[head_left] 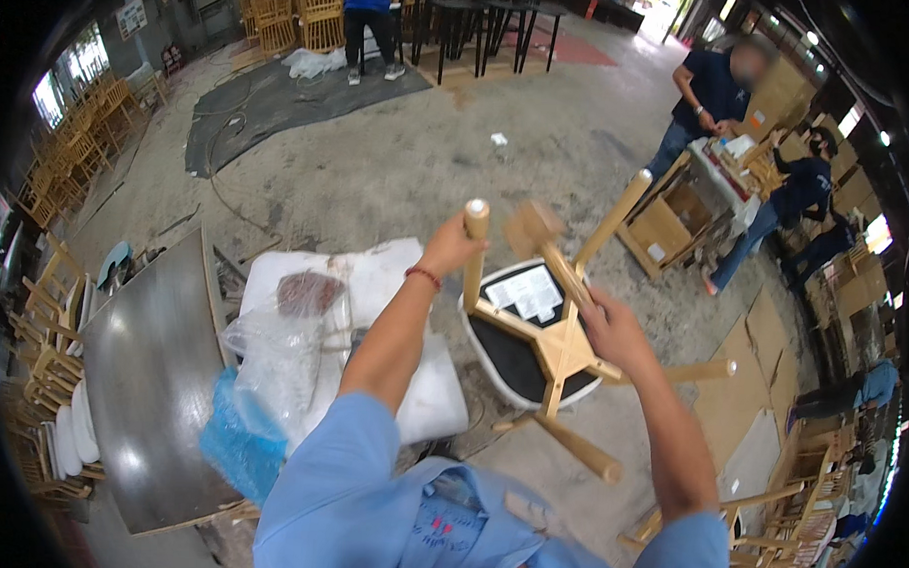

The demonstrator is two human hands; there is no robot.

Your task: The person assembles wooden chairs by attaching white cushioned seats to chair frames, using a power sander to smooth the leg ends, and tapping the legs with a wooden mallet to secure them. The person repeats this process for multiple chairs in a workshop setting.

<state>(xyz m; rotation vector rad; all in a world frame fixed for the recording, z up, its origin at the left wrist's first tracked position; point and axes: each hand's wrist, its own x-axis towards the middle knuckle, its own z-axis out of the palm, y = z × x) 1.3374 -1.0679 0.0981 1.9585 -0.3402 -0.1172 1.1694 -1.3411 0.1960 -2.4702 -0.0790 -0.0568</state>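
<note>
Centre frame: upturned chair with black seat, white rim and pale wooden legs (532, 347). Left hand (450, 248) is closed around one upright leg near its tip; right hand (613, 330) grips the crossed wooden brace beside the seat. Judgement: steady both grips and keep the seat level while turning. Plastic-wrapped white cushions (313, 329) lie lower left.

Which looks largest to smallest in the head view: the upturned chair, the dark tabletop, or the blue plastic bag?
1. Dark tabletop
2. Upturned chair, though it is held nearer the camera, so this order is unsure.
3. Blue plastic bag, clearly smallest.
</note>
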